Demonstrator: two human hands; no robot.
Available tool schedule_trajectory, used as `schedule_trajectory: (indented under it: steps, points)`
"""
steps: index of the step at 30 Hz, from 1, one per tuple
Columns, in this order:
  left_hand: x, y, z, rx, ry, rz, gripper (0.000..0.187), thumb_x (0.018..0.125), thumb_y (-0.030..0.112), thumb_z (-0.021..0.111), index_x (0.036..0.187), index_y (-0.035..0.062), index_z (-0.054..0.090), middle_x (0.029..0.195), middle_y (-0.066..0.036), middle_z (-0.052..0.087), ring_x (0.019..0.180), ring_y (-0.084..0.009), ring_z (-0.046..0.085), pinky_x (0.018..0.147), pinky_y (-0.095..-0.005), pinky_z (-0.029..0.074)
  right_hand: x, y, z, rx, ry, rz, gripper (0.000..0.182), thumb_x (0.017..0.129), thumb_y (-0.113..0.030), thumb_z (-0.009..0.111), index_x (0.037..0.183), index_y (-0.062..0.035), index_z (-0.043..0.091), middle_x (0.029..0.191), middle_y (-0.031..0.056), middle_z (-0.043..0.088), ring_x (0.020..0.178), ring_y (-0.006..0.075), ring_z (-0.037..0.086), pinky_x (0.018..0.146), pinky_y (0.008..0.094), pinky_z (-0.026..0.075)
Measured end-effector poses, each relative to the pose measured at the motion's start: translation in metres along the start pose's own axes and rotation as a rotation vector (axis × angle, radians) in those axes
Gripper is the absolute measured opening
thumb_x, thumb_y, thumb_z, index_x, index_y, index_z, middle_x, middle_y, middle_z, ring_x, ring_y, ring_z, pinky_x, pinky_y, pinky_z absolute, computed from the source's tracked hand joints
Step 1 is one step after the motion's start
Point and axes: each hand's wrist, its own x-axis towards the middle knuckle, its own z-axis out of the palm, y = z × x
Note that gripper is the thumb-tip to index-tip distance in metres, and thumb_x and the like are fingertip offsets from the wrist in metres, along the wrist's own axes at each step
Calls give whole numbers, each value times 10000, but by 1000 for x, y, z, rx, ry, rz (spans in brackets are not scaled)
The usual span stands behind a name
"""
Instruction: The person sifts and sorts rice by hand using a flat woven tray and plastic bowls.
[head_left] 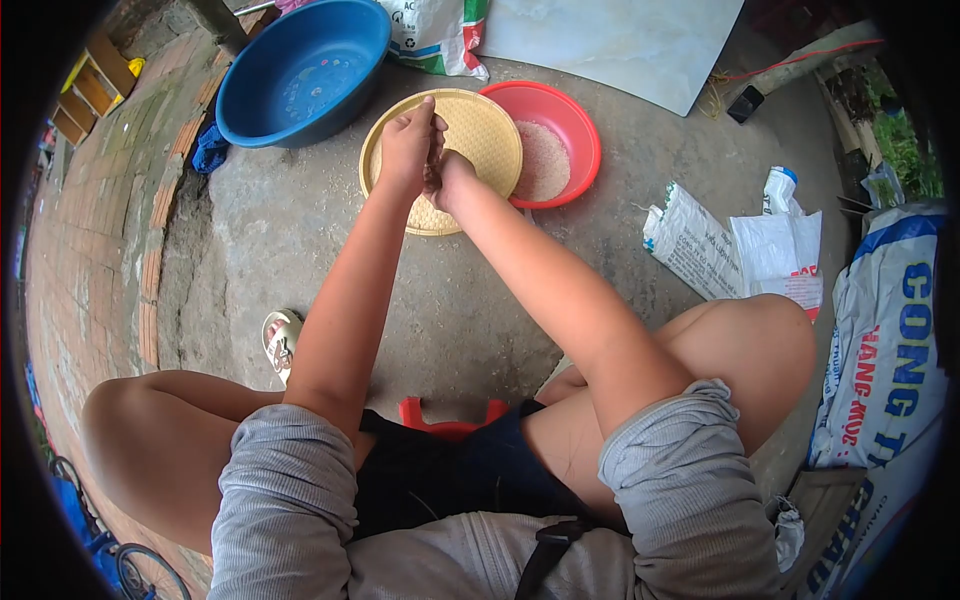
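Observation:
My left hand [406, 150] and my right hand [455, 180] are close together above a round woven tray [487, 135]. Between them is a dark brown, rough, elongated thing [435, 155], too small and too covered to name. The left fingers curl around its upper part, while the right hand closes at its lower end. Beside the tray's right edge stands a red plastic basin [591, 160] with pale, rice-like grains [543, 163] in it. The tray partly overlaps the basin's rim. My hands hide much of the tray's middle.
A large blue basin [235, 108] stands at the upper left. Ahead are a printed sack [430, 38] and a pale marbled board [610, 40]. Flattened sacks [700, 240] lie on the right, near a big printed sack [880, 330]. Scattered grains dot the concrete floor [450, 310].

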Motion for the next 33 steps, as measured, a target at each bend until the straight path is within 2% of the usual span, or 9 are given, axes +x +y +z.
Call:
schedule_trajectory:
  steps: [3, 6, 8, 10, 12, 21, 25, 28, 33]
  points:
    - [5, -7, -3, 0, 80, -35, 386, 924, 336, 516, 668, 51, 563, 556, -11, 517, 404, -72, 416, 345, -217, 297, -19, -7, 13, -57, 233, -10, 262, 939, -221, 379, 756, -67, 485, 624, 31, 433, 467, 139, 379, 424, 292, 329]
    - [9, -15, -8, -92, 87, -69, 373, 942, 318, 484, 708, 42, 573, 575, -11, 520, 402, -65, 411, 345, -207, 294, -31, -14, 12, -194, 276, -63, 352, 968, -316, 365, 719, -85, 458, 568, 7, 386, 446, 131, 324, 460, 258, 351]
    - [10, -18, -11, -117, 29, -127, 338, 963, 296, 446, 815, 21, 573, 589, -4, 505, 394, -59, 387, 332, -203, 277, -22, -19, 3, -188, 268, -89, 376, 970, -349, 370, 717, -83, 451, 558, 14, 380, 424, 139, 320, 420, 276, 321]
    - [12, -23, -16, -167, -4, -182, 328, 970, 293, 433, 859, 13, 562, 591, 1, 494, 389, -58, 374, 326, -202, 269, -12, -26, -6, -294, 426, -200, 388, 971, -363, 373, 716, -79, 448, 555, 17, 380, 401, 134, 314, 387, 283, 290]
    - [14, -29, -21, -218, -38, -237, 322, 977, 290, 421, 903, 5, 550, 592, 7, 483, 383, -56, 360, 321, -202, 261, -7, -39, -17, -246, 375, -195, 405, 974, -370, 370, 722, -61, 446, 558, 22, 386, 384, 134, 316, 361, 284, 273]
    - [21, -46, -31, -300, -48, -412, 304, 1008, 282, 291, 1010, 13, 432, 545, 3, 385, 366, -84, 277, 319, -213, 213, 1, -71, -29, -382, 319, -244, 437, 994, -311, 345, 773, 10, 543, 590, 46, 490, 416, 116, 389, 366, 250, 315]
    - [26, -51, -29, -369, -11, -425, 223, 1002, 193, 276, 1006, 22, 419, 594, 0, 382, 407, -79, 276, 346, -208, 227, 1, -65, -31, -416, 319, -261, 400, 991, -285, 362, 806, 16, 552, 609, 50, 513, 421, 110, 392, 370, 250, 324]
    - [31, -54, -27, -389, 33, -454, 164, 985, 108, 283, 1034, 19, 411, 650, 0, 388, 446, -69, 291, 369, -199, 240, 5, -59, -30, -430, 353, -298, 372, 978, -216, 405, 724, 26, 530, 597, 96, 546, 401, 140, 429, 351, 270, 318]
    - [37, -65, -28, -309, 64, -457, 220, 954, 18, 288, 1144, -28, 388, 713, -11, 407, 521, -84, 343, 442, -198, 315, 20, -55, -30, -376, 246, -243, 193, 923, -67, 438, 825, 73, 528, 676, 131, 574, 480, 154, 507, 385, 256, 361]
